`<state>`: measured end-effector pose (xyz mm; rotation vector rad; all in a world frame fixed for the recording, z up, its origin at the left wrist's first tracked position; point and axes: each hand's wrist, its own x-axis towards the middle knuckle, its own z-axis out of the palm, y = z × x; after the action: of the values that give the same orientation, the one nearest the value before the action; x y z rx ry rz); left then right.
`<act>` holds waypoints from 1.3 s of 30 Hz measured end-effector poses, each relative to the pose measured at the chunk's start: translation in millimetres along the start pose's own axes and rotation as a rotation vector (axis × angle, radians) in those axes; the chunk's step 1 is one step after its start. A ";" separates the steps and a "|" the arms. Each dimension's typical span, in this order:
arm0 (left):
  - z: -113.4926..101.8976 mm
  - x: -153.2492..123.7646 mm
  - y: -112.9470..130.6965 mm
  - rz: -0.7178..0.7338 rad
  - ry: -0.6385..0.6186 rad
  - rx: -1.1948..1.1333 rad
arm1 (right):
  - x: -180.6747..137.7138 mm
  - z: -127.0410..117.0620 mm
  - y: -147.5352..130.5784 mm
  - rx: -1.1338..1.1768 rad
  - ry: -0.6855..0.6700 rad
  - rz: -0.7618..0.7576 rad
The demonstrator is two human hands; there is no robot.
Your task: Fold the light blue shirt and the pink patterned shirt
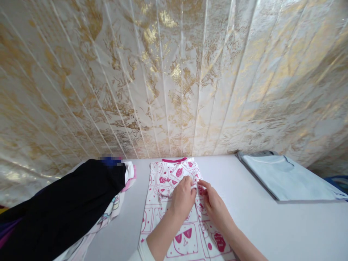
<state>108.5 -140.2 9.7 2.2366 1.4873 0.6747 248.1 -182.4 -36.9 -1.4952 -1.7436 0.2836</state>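
A white shirt with pink cartoon prints and a pink neckband lies on the table in front of me, its collar toward the wall. Its right part is folded inward along the length. My left hand reaches across the shirt, fingers closed on a bit of cloth near the right fold. Close beside it, my right hand has its fingers curled at the same folded edge, pinching the fabric. The fingertips of the two hands are almost together, and the palms cover part of the print.
To the left lies a heap of clothes with a black garment on top and white and pink cloth beneath. A flat stack with a light blue shirt sits at the right. Behind the white table hangs a gold-patterned sheet.
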 end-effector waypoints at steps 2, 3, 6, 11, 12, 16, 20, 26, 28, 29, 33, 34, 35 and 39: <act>0.0 -0.9 -0.5 -0.007 0.008 0.000 | -0.2 0.6 1.4 0.009 -0.019 -0.001; -0.2 -1.3 -0.5 -0.004 0.009 0.000 | -0.1 0.7 1.9 0.015 -0.028 -0.004; -1.3 -3.3 0.5 0.026 0.008 0.001 | 0.1 0.5 1.8 0.032 -0.048 -0.003; -4.7 -6.8 4.6 0.081 -0.006 0.011 | -0.4 0.1 -1.4 0.079 -0.038 0.031; -5.0 -7.5 5.2 0.092 -0.011 0.015 | -0.4 -0.2 -2.0 0.098 -0.030 0.040; -2.3 -13.7 6.3 0.154 -0.047 0.045 | 1.1 -2.4 -2.0 0.148 0.045 0.022; 2.4 -25.7 8.0 0.212 -0.157 0.190 | 2.1 -2.4 0.8 0.178 0.093 -0.020; -5.3 -35.3 14.7 0.215 -0.394 0.188 | -2.2 2.5 2.1 0.285 -0.031 0.111; -6.6 -34.6 13.3 0.216 -0.425 0.159 | -1.2 0.5 2.7 0.285 -0.045 0.139; -6.1 -33.8 11.4 0.217 -0.428 0.149 | 0.8 -1.4 3.6 0.282 -0.047 0.140; 0.2 -32.3 -1.1 0.234 -0.408 0.121 | 21.1 -9.9 12.4 0.235 -0.042 0.108; 2.1 -32.9 -4.3 0.240 -0.407 0.110 | 29.1 -10.8 15.2 0.209 -0.054 0.102; 4.0 -33.8 -7.0 0.246 -0.406 0.099 | 38.1 -10.8 17.8 0.174 -0.078 0.098; 10.7 -37.9 -11.4 0.245 -0.394 0.073 | 77.4 -2.4 25.6 -0.028 -0.228 0.062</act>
<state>93.6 -171.5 -12.3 2.4533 1.0737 0.2237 270.1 -106.0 -18.9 -1.5895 -1.8871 0.4792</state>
